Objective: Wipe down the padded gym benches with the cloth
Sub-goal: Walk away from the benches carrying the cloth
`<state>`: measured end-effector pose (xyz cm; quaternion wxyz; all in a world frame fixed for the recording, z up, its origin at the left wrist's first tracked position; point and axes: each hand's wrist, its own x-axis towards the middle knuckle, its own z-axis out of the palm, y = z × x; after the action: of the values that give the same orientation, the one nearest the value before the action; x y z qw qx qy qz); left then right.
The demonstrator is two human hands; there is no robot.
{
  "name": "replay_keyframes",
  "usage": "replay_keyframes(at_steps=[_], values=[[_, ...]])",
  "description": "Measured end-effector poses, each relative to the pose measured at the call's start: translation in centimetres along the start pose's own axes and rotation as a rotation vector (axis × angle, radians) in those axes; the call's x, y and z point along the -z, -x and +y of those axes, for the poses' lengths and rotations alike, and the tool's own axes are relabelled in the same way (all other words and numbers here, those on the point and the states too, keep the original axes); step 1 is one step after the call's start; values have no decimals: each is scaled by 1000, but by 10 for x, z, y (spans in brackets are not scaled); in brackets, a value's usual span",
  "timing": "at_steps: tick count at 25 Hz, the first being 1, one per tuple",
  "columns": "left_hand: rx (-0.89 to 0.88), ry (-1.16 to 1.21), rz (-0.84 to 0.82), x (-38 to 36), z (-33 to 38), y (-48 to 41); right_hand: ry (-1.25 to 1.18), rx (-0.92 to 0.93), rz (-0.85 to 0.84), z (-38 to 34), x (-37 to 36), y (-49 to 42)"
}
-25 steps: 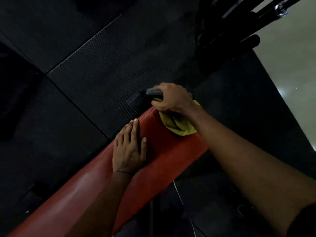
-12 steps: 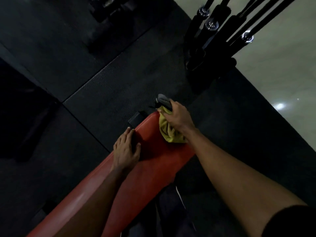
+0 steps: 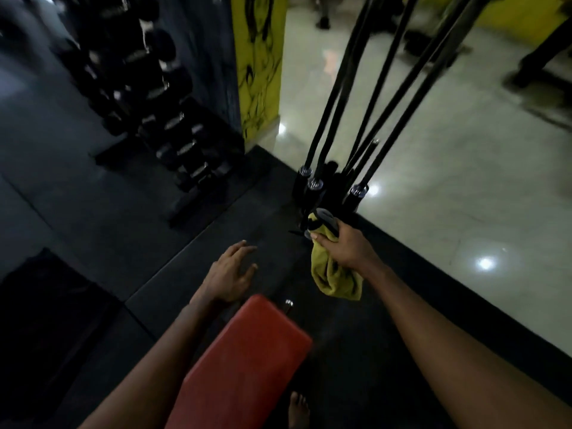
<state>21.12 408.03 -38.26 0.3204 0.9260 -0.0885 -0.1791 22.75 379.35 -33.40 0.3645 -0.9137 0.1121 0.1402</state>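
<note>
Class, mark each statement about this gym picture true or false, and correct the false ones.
1. The right hand grips the yellow cloth. True.
2. The cloth lies spread on the red bench. False: it hangs from the hand, off the pad.
3. The left hand presses on the bench. False: it is open, off the pad.
4. Black bars stand in a holder beyond the hands. True.

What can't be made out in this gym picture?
All in the head view:
1. Grey object in the right hand: mostly covered by that hand and the yellow cloth.
2. Red bench: near end cut off by the bottom edge, left side behind a forearm.
3. Dumbbell rack: dark and blurred, markings unreadable.
</note>
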Motion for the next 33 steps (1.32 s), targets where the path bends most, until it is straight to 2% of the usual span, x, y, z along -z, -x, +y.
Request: replay_keyframes(at_steps=[5,9,16,20,25,33], values=[[-133,-38,112,100,102,9,60,148,121,-70,122,24],[-242,-111,197,176,190,6,60,245,292,-117,225,55],[-451,-168,322,265,312,-12,116,175,546,-156,367,103],[-541,-184,383,290,364,-19,163,90,621,-158,427,132],[-701,-215,343,302,417,-29,175,42,718,-144,481,162],[-848,-202,261,258,509,-57,165,-61,836,-78,542,198]])
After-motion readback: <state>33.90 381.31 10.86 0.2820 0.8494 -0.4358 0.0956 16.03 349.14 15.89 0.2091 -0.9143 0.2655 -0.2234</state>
